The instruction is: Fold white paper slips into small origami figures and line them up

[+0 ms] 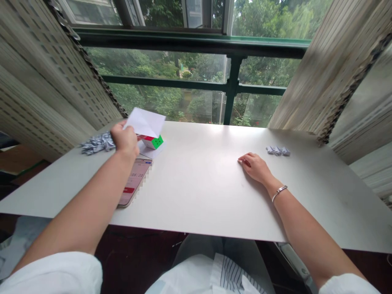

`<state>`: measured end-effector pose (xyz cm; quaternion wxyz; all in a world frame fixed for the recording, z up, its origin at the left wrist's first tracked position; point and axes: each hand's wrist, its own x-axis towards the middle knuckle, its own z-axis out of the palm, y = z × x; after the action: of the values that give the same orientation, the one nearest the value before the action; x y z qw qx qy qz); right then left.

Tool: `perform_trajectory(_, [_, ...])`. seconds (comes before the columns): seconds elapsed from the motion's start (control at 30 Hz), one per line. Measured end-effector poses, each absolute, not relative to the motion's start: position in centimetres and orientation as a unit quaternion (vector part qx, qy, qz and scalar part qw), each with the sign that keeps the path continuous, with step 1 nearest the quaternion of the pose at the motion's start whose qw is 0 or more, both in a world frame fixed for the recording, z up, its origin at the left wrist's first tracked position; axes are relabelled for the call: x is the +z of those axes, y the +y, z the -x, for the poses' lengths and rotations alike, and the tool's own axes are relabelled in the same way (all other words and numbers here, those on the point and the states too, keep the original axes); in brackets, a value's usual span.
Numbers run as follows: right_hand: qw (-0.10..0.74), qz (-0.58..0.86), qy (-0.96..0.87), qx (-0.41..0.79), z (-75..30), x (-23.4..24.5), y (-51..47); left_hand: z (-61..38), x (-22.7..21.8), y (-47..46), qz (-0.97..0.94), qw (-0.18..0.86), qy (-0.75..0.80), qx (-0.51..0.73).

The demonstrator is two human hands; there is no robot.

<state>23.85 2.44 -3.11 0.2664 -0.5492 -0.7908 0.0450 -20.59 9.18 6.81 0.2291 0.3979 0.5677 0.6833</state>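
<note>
In my left hand (125,136) is a sheet of white paper (145,121), pinched at its left edge and lifted above the table. Below that sheet, a puzzle cube (157,142) with green and red faces sits on more white paper (152,153), partly covered from view. My right hand (253,165) rests on the tabletop with its fingers loosely curled together; whether anything is under the fingertips I cannot make out. Just beyond it, to the right, several small folded paper pieces (277,151) lie in a row.
A phone (134,183) showing a running-time display lies below my left wrist, partly behind the forearm. Left of that hand is a heap of folded paper pieces (97,143). The white table (196,183) ends at a window with a green railing (196,44), curtains (300,65) on both sides.
</note>
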Motion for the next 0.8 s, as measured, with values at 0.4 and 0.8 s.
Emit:
perform_trajectory(0.4, [0.485,0.409,-0.566,0.527,-20.0,-0.2,-0.5,-0.3,2.3,0.7,-0.364,0.608,0.456,0.538])
perform_trajectory(0.8, [0.444,0.422,-0.473,0.634,-20.4,-0.2,-0.3,0.8,-0.7,2.2,-0.466,0.64,0.406,0.456])
